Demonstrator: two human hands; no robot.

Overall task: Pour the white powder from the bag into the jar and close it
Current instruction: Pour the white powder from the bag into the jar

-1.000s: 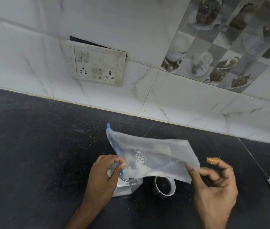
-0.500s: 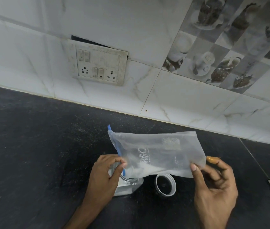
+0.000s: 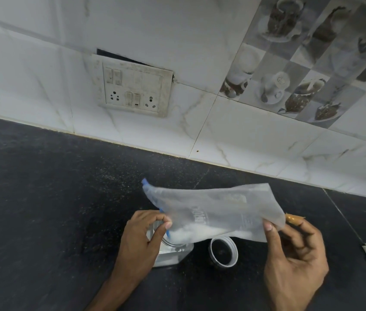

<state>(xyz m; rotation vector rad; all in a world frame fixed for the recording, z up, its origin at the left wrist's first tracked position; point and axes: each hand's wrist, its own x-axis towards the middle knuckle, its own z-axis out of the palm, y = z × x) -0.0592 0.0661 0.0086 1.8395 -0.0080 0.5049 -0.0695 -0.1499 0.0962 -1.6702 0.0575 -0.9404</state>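
Your bag has tilted up | your left hand pinches its mouth at the jar, right hand pinches the far corner | tip steeper, keep mouth inside.

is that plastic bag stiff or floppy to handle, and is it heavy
Probably floppy: the bag sags and creases between the left hand and right hand, each pinching one end. Likely light, since only a little white powder lies along its low edge near the jar. The thin smooth film may slip in a loose pinch.
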